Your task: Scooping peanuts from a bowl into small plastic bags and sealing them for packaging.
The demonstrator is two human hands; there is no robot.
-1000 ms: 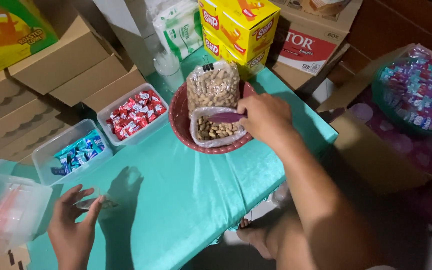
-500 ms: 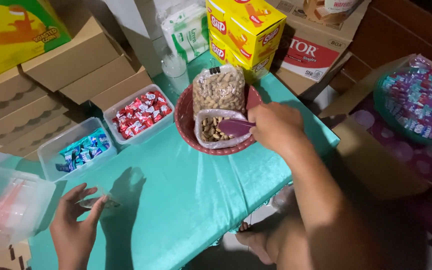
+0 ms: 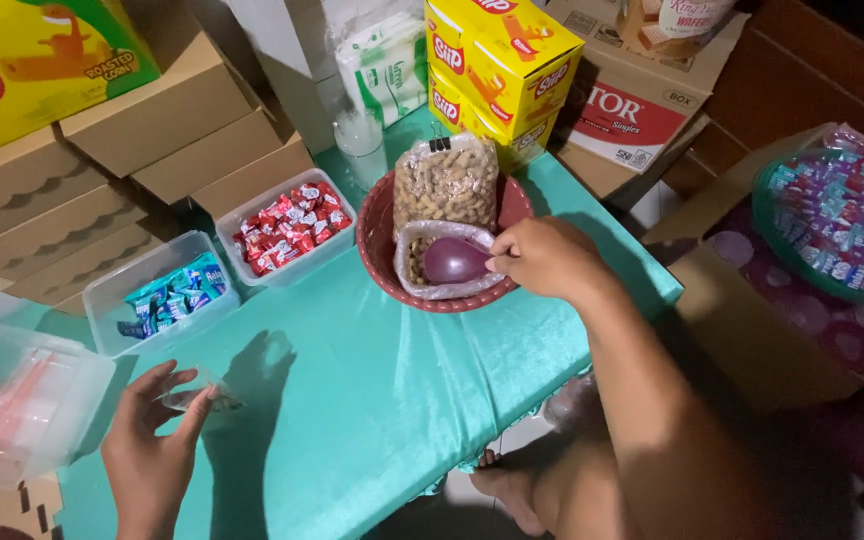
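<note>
My right hand (image 3: pixel 547 262) pinches the purple scoop (image 3: pixel 454 259) inside the open peanut bag (image 3: pixel 422 262) in the red basket (image 3: pixel 380 240); my left hand (image 3: pixel 152 445) holds a small clear pouch (image 3: pixel 192 398) well below-left of the basket, so a tilted scoop could scatter nuts.

teal-covered table (image 3: pixel 372 400), stacked cardboard boxes (image 3: pixel 152 150) behind, dim indoor light

I see a glossy purple plastic scoop (image 3: pixel 454 259) in my right hand (image 3: pixel 544 260), over rough peanuts in a clear crinkly plastic bag (image 3: pixel 439 262). My left hand (image 3: pixel 152 450) pinches a thin transparent plastic pouch (image 3: pixel 192 398). The teal tablecloth (image 3: pixel 352 390) looks smooth and satiny.
</note>
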